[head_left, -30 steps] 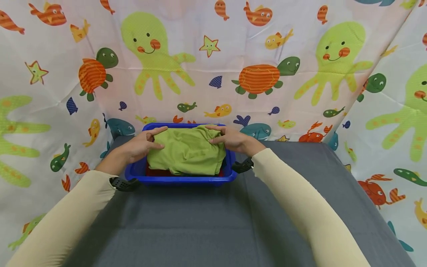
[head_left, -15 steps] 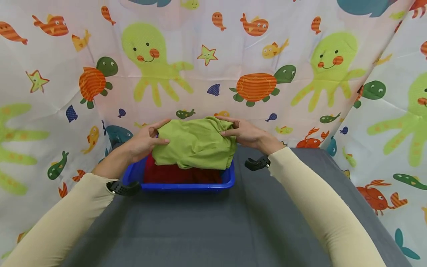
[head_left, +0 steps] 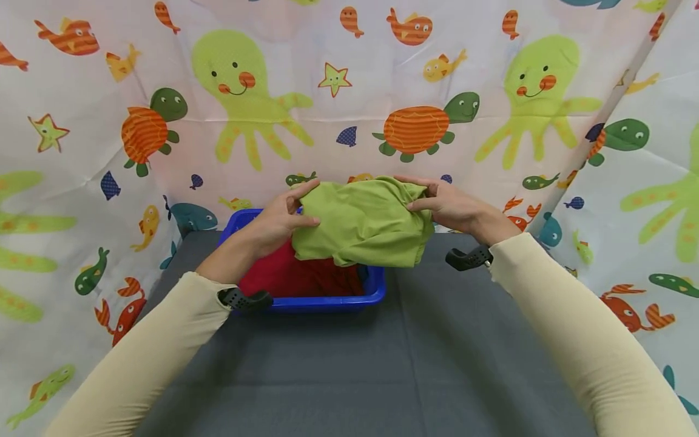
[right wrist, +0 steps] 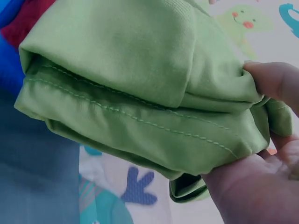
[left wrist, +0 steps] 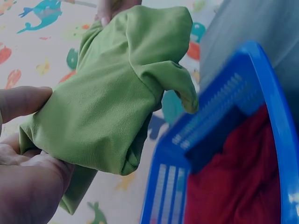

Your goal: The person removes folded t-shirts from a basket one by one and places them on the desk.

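A folded light-green garment (head_left: 360,224) with stitched hems hangs in the air between both hands, over the right part of a blue plastic basket (head_left: 327,303). My left hand (head_left: 275,221) pinches its left end, thumb on the near side and fingers behind. At the far right end, my right hand (head_left: 455,206) grips the cloth the same way. The right wrist view shows the folded layers (right wrist: 126,112) and a double seam. Red cloth (head_left: 295,273) lies inside the basket, partly hidden by the green garment.
The basket stands on a grey-covered table (head_left: 338,364) near the back wall. A white curtain (head_left: 349,158) printed with sea animals encloses the back and both sides. Some dark cloth (head_left: 362,273) shows at the basket's right inside.
Both hands have lifted the green garment up out of the basket and carried it to the right. The red cloth beneath has come into view.
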